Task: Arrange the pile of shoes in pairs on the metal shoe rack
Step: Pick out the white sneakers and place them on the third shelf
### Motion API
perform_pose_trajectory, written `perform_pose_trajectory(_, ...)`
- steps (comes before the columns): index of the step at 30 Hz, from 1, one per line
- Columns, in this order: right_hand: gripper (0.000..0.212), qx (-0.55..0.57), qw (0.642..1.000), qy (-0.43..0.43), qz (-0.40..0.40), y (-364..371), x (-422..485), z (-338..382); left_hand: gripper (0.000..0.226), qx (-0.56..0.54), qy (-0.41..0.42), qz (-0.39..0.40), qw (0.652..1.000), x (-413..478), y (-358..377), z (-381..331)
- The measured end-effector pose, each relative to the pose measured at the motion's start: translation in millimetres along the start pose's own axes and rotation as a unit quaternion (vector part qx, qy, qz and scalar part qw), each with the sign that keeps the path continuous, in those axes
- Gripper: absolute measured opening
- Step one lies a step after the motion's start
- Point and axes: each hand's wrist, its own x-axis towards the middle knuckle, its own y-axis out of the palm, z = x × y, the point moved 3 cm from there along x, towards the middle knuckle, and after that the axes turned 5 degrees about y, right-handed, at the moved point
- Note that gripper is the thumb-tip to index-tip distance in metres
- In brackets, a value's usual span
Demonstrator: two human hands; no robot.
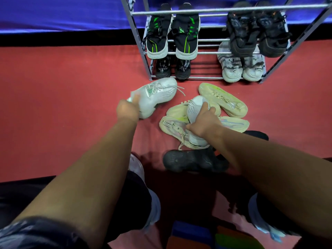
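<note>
Pairing is in hand: the left hand (128,110) grips one white sneaker (156,95), and the right hand (203,124) grips its likely mate (196,106) on the floor pile (224,103). Next, both probably go side by side onto the metal shoe rack (206,10).

1 rack (206,10) w/ 8 shoes (158,42) (4 prs), 2 white sneakers (158,95), 2 hands (127,110)

Indoor carpeted room, red carpet (71,87) underfoot, blue cloth drape (53,11) behind, domestic touch: a metal shoe rack (206,10)
</note>
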Motion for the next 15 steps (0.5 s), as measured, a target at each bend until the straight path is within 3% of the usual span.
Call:
perform_pose_trajectory(2, 0.132, 0.006, 1.000, 0.010, -0.010, -2, -1, -4, 0.078, -0.007, -0.056, 0.127, 0.990, -12, 25, 13)
perform_pose_trajectory(5, 0.133, -0.031, 0.999, 0.020, 0.003, 3, -3, -11, 0.038, -0.011, -0.107, 0.253, 0.962, -44, 57, 20)
perform_pose_trajectory(10, 0.148, -0.068, 0.995, -0.009, 0.072, 21, -4, -21, 0.042, 0.056, -0.118, 0.280, 0.951, -41, 73, 37)
perform_pose_trajectory(15, 0.144, -0.062, 0.994, -0.054, 0.070, 24, -7, -23, 0.041, 0.055, -0.121, 0.286, 0.949, -28, 70, 51)
